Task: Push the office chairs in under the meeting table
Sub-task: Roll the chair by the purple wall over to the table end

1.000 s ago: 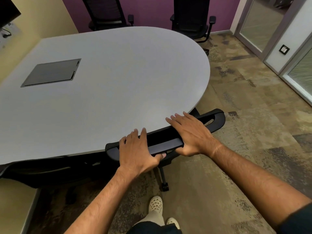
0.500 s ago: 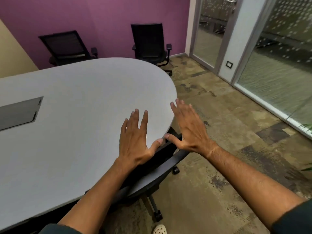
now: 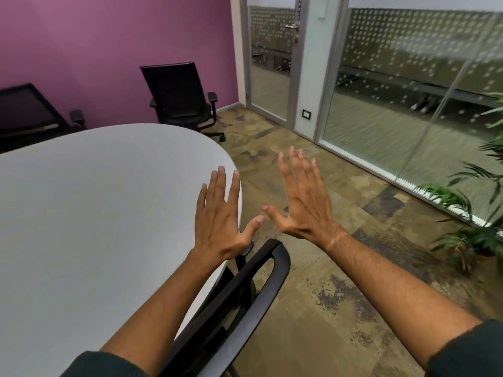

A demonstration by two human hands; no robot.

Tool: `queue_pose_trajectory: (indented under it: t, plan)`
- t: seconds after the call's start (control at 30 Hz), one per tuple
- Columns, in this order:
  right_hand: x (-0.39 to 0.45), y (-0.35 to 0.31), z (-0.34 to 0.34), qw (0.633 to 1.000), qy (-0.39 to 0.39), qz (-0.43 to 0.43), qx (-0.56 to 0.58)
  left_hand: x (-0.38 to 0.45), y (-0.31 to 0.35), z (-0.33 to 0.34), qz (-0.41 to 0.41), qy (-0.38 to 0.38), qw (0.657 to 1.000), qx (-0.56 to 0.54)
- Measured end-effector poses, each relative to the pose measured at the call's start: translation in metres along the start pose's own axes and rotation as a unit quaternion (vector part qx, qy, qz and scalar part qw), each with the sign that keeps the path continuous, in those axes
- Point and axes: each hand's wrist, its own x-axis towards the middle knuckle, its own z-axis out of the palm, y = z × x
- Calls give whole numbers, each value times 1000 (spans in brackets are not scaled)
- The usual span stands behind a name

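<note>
A black office chair [image 3: 255, 289] stands tucked against the rounded end of the grey meeting table [image 3: 95, 213], its backrest top below my arms. My left hand [image 3: 220, 221] hovers over the table's edge with fingers spread, holding nothing. My right hand [image 3: 302, 202] is raised over the floor beside it, fingers straight and spread, off the chair. Two more black chairs stand away from the table by the purple wall: one [image 3: 182, 99] at the back centre, one [image 3: 30, 115] at the back left.
A glass door [image 3: 269, 55] and frosted glass partition [image 3: 408, 91] close the right side. Potted plants [image 3: 473, 213] stand at the right edge. Patterned carpet floor [image 3: 340, 281] runs between the table and the glass.
Both hands let go of the chair's backrest top and lifted with fingers spread. My view swung up and right, towards the far chairs and the glass wall.
</note>
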Motion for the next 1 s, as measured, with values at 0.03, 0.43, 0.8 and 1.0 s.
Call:
queue_pose_trajectory:
  t: [0.03,0.43,0.8,1.0]
  plan:
    - [3,8,1,1000,3,6,-2,8,3,5,5,2,1000,-5]
    - [85,160,34,1000,19,16,-11,155,39,89,1,30,999,21]
    - [185,275,71,1000,14,0,7,309,55,141,-46,63,996,48]
    - [253,313,126,1000,-2,-8,11,377,15,186,-58,62,995,51]
